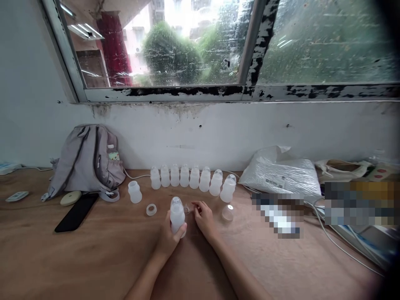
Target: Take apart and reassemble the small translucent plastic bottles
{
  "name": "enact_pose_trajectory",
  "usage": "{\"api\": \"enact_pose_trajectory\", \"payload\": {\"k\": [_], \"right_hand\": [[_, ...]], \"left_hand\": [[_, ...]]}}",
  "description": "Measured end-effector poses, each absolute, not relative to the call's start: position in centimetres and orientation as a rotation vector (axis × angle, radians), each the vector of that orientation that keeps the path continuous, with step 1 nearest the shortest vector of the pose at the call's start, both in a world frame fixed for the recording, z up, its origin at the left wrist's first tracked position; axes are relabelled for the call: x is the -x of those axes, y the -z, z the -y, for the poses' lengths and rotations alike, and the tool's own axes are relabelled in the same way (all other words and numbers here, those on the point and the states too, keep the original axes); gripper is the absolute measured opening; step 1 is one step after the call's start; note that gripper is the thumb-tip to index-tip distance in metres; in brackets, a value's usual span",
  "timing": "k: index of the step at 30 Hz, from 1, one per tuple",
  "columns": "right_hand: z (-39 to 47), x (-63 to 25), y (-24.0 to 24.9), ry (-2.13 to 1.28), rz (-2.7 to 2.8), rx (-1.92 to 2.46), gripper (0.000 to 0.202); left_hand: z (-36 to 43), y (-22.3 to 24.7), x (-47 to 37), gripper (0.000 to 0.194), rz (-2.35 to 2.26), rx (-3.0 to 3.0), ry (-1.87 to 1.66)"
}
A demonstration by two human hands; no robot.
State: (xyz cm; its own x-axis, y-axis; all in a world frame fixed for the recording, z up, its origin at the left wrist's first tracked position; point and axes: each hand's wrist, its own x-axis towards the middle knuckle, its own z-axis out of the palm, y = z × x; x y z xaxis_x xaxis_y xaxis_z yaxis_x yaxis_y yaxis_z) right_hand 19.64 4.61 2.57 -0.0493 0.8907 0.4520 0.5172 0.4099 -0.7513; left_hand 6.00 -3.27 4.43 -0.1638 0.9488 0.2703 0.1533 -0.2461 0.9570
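My left hand (171, 235) is wrapped round a frosted baby bottle (177, 214) with a clear dome on top, held slightly tilted above the wooden table. Close by on the right, my right hand (203, 214) rests low over the table, its fingers loosely bent and a little apart. Just beyond its fingertips lies a small clear piece that looks like a bottle teat (186, 208); I see no firm hold on it. A whitish screw ring (151, 209) lies to the left. On the right sits a clear dome cap (228, 213). An uncapped bottle body (135, 192) stands farther left.
Several capped bottles (184, 176) stand in a row towards the wall. At the left are a grey backpack (84, 160), a black phone (76, 213) and a round cream object (71, 198). A plastic-wrapped package (281, 173) and white cables (337, 246) lie at the right.
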Motion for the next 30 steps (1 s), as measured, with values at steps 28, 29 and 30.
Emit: {"api": "enact_pose_trajectory", "payload": {"k": [28,29,30], "right_hand": [[-1.2,-17.2,-8.2,-1.743,1.061,0.790,0.028],[-1.1,-17.2,-8.3,-1.759,1.040,0.777,0.027],[-1.0,-17.3,-8.6,-1.769,1.025,0.766,0.026]], "left_hand": [[5.6,-5.2,-8.9,0.018,-0.903,-0.675,-1.038],[5.5,-5.1,-8.8,0.017,-0.894,-0.657,-1.020],[5.3,-5.1,-8.8,0.017,-0.873,-0.641,-1.008]]}}
